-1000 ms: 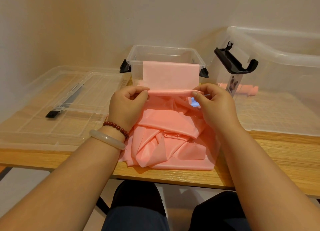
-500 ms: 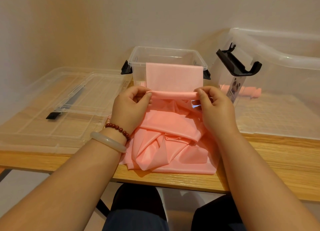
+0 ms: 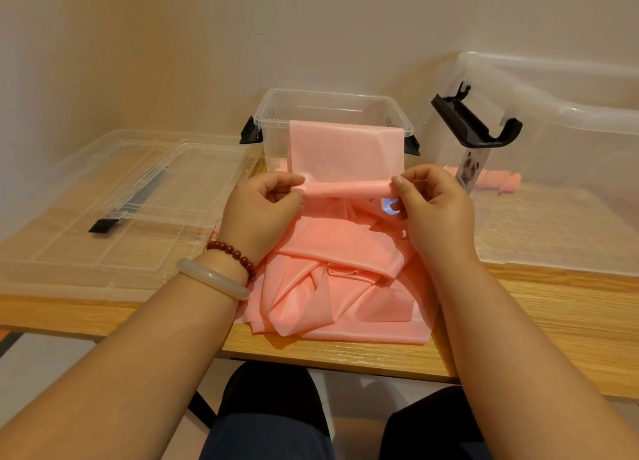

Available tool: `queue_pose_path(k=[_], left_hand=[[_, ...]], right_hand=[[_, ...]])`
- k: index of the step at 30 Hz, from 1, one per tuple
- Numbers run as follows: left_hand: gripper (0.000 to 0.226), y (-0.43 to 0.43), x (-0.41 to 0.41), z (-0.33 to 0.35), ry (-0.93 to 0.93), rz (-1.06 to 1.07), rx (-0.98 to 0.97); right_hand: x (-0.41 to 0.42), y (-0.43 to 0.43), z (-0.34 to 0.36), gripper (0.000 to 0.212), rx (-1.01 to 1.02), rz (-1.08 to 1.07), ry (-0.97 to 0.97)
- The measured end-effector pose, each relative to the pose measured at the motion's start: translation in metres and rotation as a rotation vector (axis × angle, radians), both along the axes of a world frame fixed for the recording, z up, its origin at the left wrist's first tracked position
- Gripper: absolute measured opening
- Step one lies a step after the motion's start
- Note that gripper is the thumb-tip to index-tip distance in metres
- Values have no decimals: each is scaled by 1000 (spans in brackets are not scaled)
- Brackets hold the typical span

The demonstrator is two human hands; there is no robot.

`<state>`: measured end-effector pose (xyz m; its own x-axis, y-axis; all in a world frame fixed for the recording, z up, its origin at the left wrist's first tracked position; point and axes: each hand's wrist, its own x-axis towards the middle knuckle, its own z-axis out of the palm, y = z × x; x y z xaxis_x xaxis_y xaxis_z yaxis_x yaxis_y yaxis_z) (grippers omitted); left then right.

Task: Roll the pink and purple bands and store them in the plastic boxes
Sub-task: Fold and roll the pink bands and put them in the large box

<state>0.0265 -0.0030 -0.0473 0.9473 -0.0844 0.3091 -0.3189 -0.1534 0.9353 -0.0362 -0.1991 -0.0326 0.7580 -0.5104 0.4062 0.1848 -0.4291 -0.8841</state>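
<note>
Our left hand (image 3: 262,205) and right hand (image 3: 437,205) pinch either end of a thin roll begun in the pink band (image 3: 345,155), draped over the small box (image 3: 332,95); most lies loose on the table (image 3: 536,321), unrolled, storing ahead.

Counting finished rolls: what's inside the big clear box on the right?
Rolled pink band lies in the big box; its panda label covers part, so the count is unclear.

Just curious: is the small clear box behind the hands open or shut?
Open. The small clear box has no lid on, and the pink band hangs over its front rim.
</note>
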Motion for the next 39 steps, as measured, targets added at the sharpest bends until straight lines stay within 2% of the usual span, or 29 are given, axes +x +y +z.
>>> queue_pose_path(k=[2,5,11,16,18,21,23,28,32,39], left_hand=[[22,0,0,1,-15,7,15],[15,0,-1,2,-30,3,-19],[12,0,2,1,-58,16,10],[14,-1,-2,3,-68,17,9],[12,-1,-1,3,-79,13,-2],[15,0,0,3,-78,12,-25],[15,0,0,4,-75,9,-23],[17,1,-3,5,-92,9,17],[21,1,-3,5,-84,1,29],[21,1,-2,4,-98,-25,39]], right_hand=[[-1,-1,0,6,13,18,23],[-1,-3,-2,20,-18,43,63],[1,-3,-2,7,-101,-21,9],[1,-3,-3,3,-60,-6,-4],[0,-3,-3,5,-38,12,9],[0,-3,-3,21,-33,33,-25],[0,-2,-2,24,-13,49,-36],[2,-4,-3,12,6,47,-25],[4,-6,-7,24,-56,84,13],[5,-6,-7,16,-71,55,8]])
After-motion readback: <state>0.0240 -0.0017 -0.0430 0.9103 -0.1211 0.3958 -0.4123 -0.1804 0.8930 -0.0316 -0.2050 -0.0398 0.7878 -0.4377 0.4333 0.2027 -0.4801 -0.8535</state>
